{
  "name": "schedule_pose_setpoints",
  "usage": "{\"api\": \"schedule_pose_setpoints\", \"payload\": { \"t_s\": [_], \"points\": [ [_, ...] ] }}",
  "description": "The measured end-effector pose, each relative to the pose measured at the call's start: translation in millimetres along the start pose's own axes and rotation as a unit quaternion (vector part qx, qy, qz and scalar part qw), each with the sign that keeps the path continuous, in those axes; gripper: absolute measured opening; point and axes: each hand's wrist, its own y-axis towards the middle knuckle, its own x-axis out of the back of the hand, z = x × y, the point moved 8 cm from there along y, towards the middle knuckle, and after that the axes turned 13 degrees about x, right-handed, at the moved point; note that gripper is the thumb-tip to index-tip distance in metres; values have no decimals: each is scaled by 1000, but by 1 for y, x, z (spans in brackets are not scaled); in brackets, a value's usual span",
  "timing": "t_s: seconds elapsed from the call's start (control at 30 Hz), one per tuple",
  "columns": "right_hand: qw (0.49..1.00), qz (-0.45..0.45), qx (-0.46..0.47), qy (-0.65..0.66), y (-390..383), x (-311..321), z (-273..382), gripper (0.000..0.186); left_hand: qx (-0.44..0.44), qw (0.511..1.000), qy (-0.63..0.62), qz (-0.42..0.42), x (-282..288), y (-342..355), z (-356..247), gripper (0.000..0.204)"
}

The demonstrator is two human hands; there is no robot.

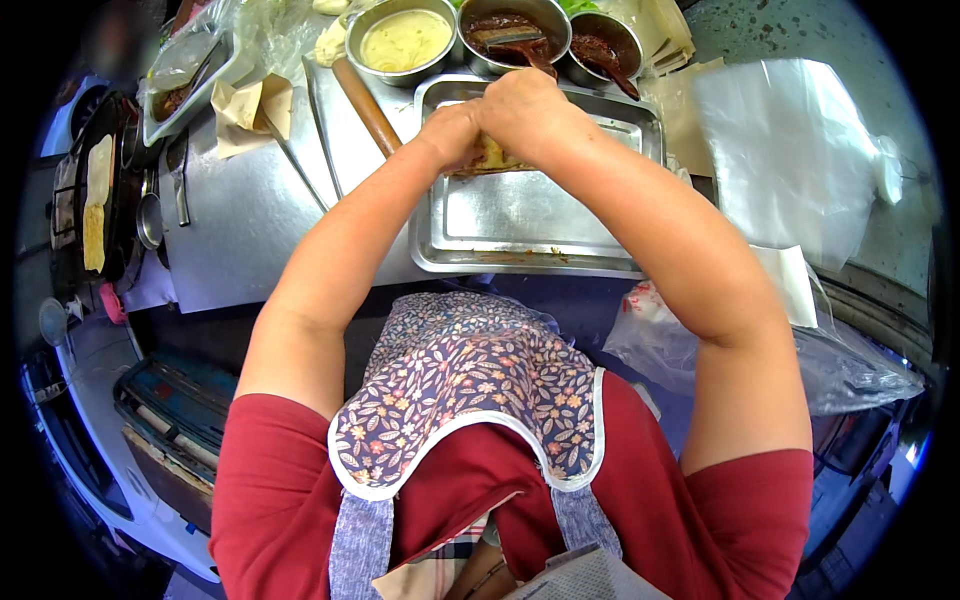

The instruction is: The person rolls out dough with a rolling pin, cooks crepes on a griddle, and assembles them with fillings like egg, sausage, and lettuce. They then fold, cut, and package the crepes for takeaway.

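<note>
My left hand (pixel 450 134) and my right hand (pixel 522 108) meet over the far side of a shallow metal tray (pixel 535 215). Both have curled fingers, closed around a golden-brown, filled flatbread (pixel 494 158). Only its near edge shows below the hands; most fingertips are hidden. Just beyond my right hand, a flat brush (pixel 510 37) rests in a steel bowl (pixel 480 62) of dark brown sauce. To its left is a bowl (pixel 408 77) of pale yellow sauce; to its right, a smaller bowl (pixel 577 72) holds dark red paste and a spoon (pixel 622 82).
Left of the tray lie a wooden rolling pin (pixel 366 107), long metal utensils and a paper bag (pixel 250 118). A white tub (pixel 222 88) stands farther left, near a dark griddle with flatbread strips (pixel 97 205). Clear plastic bags (pixel 790 150) lie at the right.
</note>
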Motion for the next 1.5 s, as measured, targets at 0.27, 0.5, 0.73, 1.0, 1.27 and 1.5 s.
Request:
{"api": "schedule_pose_setpoints", "payload": {
  "t_s": [0.27, 0.5, 0.73, 1.0, 1.27, 1.5],
  "points": [
    [987, 42, -113, 102, -43, -22, -23, 17, 39, 998, -33, -31, 4, -31, -3, 52],
    [987, 51, -91, 125, -66, 10, -27, 16, 56, 996, -44, -54, 7, -42, 2, 52],
    [985, 109, -67, 113, -52, -28, 10, 17, 24, 996, 1, -83, 5, -29, -7, 51],
    [967, 43, -123, 221, -100, -43, 6, 25, -32, 982, 91, -165, 15, -2, -12, 39],
    [773, -284, -453, 342, -255, -115, 4, 45, -129, 972, -169, -103, 104, -5, -102, 10],
    [800, -235, -488, 257, -218, -159, 34, 59, 107, 859, -495, 73, 40, 232, -148, 23]
  ]
}}
